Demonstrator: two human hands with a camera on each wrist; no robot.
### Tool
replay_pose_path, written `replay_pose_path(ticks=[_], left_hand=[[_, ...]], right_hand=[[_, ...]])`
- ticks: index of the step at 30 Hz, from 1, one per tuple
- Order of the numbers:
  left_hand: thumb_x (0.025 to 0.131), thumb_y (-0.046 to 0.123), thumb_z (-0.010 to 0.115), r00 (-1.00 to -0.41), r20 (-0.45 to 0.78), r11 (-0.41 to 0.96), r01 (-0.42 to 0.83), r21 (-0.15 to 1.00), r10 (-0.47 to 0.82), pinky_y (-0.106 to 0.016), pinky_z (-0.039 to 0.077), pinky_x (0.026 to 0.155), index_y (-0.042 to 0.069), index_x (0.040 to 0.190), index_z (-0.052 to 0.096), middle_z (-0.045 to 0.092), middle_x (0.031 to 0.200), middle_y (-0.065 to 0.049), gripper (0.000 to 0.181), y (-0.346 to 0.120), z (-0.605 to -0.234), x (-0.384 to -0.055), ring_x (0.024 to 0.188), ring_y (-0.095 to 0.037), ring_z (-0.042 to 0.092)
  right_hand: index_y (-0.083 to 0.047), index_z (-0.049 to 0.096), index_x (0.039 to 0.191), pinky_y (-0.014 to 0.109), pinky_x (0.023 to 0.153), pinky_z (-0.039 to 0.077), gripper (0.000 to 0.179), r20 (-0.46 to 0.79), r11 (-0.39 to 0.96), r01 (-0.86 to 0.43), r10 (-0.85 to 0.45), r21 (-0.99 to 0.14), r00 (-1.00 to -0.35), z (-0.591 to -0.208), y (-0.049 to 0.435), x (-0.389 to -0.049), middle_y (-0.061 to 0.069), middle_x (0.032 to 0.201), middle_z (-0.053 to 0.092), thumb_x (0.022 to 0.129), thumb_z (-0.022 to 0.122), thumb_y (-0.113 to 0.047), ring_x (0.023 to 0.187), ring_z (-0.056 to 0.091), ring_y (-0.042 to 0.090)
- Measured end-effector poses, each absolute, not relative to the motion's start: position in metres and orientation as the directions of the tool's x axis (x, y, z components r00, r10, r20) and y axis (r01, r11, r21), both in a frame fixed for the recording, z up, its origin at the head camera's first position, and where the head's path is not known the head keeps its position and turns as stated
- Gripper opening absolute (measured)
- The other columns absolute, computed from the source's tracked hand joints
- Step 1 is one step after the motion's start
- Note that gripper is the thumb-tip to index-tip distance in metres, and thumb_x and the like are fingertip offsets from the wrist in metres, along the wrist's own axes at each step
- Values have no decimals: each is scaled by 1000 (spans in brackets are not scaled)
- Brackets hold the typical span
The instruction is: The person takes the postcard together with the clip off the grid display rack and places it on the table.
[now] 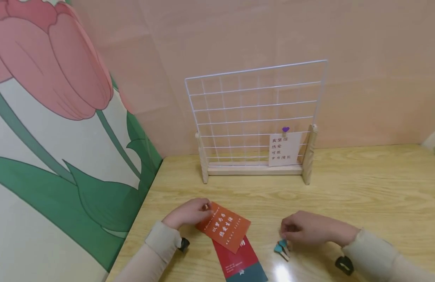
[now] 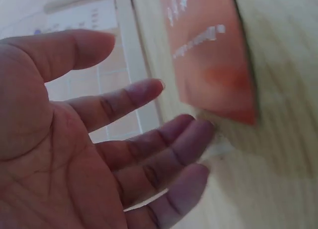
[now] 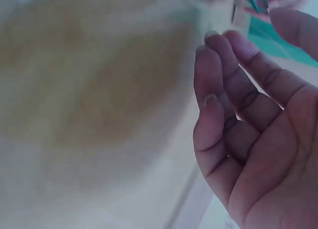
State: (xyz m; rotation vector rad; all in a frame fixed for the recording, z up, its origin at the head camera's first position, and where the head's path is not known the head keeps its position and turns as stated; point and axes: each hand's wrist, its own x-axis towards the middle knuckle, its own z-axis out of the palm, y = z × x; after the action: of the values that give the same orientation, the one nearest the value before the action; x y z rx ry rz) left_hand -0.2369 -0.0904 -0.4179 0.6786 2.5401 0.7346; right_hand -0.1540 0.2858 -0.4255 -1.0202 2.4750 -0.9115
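An orange card [image 1: 227, 227] with white writing lies partly over a red and dark-green card [image 1: 238, 260] on the table. My left hand [image 1: 190, 212] is at the orange card's left corner. In the left wrist view, its thumb and fingers are spread apart, with the fingertips right beside the orange card [image 2: 211, 65]. Small wooden clips [image 1: 282, 247] with teal tops lie just below the fingertips of my right hand [image 1: 307, 228]. The right wrist view shows this hand's fingers [image 3: 211, 75] loosely bent and the thumb apart from them, nothing between.
A white wire grid [image 1: 250, 106] in a wooden stand [image 1: 254, 170] stands at the back of the table [image 1: 372, 188]. A pale card [image 1: 285, 150] hangs on it from a clip with a purple heart [image 1: 286, 129]. A tulip-patterned wall [image 1: 44, 58] rises at the left.
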Motion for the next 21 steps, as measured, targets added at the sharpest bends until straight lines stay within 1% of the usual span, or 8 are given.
replay_pose_path(ticks=[2,4,7,11,13,16,18,21], left_hand=[[101,26,65,-793,-229,757,388,527,565,-43,52,83,7,118,66,65,105,-4,25,-83,-415,-236,94,-21,60],[102,29,64,-790,-206,757,424,497,578,-43,52,89,6,127,64,66,114,-7,34,-71,-410,-236,102,-22,62],[104,30,61,-784,-151,722,455,522,603,-44,52,96,4,137,59,64,129,-13,42,-43,-398,-237,115,-25,62],[105,26,59,-768,-54,649,498,575,638,-37,53,92,3,138,58,65,130,-15,40,0,-377,-248,111,-23,64],[105,26,59,-769,-25,634,508,582,639,-34,53,91,3,137,59,65,127,-14,40,21,-369,-256,107,-20,64],[105,28,58,-770,-18,619,498,607,638,-31,52,90,2,139,57,65,126,-10,43,48,-363,-268,106,-17,63],[105,27,58,-771,-27,599,471,648,636,-31,51,91,1,144,53,63,127,-9,47,64,-360,-275,108,-17,62],[105,29,59,-779,-45,573,419,704,625,-32,50,95,0,151,46,60,135,-10,56,84,-359,-283,114,-19,60]], right_hand=[[-17,69,93,25,60,46,10,-29,577,-517,-685,-632,-728,-416,292,-160,-18,79,58,102,65,-18,69,50,-2],[-14,69,95,26,59,46,9,-15,623,-507,-640,-596,-768,-402,299,-168,-14,80,59,102,64,-16,68,50,0],[-10,69,99,28,60,48,9,34,714,-486,-546,-504,-837,-377,307,-186,-9,82,62,102,64,-16,68,53,3],[0,68,107,37,63,53,18,140,812,-422,-401,-403,-906,-347,312,-213,0,86,66,103,62,-17,71,60,12],[6,65,114,42,66,55,24,182,836,-381,-335,-396,-925,-335,313,-224,7,89,68,103,61,-16,74,63,18],[12,59,123,47,69,56,32,234,852,-338,-261,-401,-936,-319,314,-238,19,96,68,103,58,-13,79,66,27],[13,53,130,46,67,56,38,260,860,-319,-228,-399,-938,-311,316,-246,24,101,67,103,56,-13,78,66,29],[13,47,138,45,64,56,45,291,874,-303,-198,-380,-936,-300,316,-255,29,105,66,103,54,-14,76,66,30]])
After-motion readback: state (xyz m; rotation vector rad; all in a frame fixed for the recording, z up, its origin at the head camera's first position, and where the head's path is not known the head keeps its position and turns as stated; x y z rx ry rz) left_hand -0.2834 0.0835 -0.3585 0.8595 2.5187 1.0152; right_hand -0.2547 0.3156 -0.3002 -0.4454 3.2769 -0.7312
